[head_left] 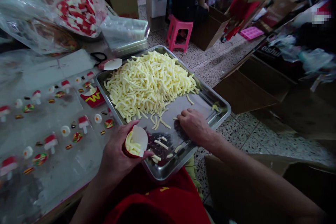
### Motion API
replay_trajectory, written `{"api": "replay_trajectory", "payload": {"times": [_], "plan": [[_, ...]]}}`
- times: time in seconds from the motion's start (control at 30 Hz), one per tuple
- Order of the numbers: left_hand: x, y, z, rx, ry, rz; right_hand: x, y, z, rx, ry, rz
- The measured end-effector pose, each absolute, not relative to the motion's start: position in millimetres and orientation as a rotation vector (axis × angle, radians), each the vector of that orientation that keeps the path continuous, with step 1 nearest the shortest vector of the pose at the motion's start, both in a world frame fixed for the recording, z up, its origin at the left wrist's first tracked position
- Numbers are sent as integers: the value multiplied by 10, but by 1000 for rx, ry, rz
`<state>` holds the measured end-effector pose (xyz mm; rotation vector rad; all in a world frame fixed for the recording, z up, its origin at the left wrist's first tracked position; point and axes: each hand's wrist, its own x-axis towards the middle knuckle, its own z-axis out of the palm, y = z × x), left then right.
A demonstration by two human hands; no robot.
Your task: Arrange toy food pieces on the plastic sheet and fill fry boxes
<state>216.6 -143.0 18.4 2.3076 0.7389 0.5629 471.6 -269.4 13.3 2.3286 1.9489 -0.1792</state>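
Note:
My left hand [118,150] is wrapped round a small red fries carton [140,140] with a white inside. Several pale yellow fry-shaped sticks lie in it, and its mouth tilts toward the tray. My right hand [195,126] rests low over the bare part of the metal tray [204,106], fingers curled together. A short pale stick shows at its fingertips; what lies inside the fingers is hidden. A large heap of fry-shaped sticks [149,84] fills the far left of the tray. A few loose sticks [161,144] lie between my hands.
On the table at left, a filled red carton [93,97] sits among rows of small food-shaped pieces [51,142]. Behind are scissors [99,57], clear plastic packaging [126,33] and a bag of red-white pieces [77,14]. Cardboard boxes [252,80] stand right; a person sits beyond near a pink stool [180,29].

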Motion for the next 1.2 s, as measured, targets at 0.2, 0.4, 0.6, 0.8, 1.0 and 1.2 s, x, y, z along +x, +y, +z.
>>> {"api": "replay_trajectory", "payload": {"times": [0.2, 0.4, 0.6, 0.8, 1.0, 1.2], "plan": [[2052, -1364, 127, 2370, 784, 582, 4961, -2761, 49, 2774, 1636, 41], [2119, -1365, 152, 2453, 737, 646, 5336, -2618, -12, 2813, 1434, 269], [2084, -1403, 181, 2432, 746, 642, 5227, -2641, -34, 2872, 1779, 31], [2054, -1446, 187, 2424, 802, 645, 4501, -2667, 30, 2932, 2059, -359], [2117, -1477, 227, 2418, 816, 598, 4263, -2638, -147, 2798, 2001, -308], [2296, -1569, 229, 2553, 852, 422, 4390, -2653, -41, 3447, 1706, -1206]]}}
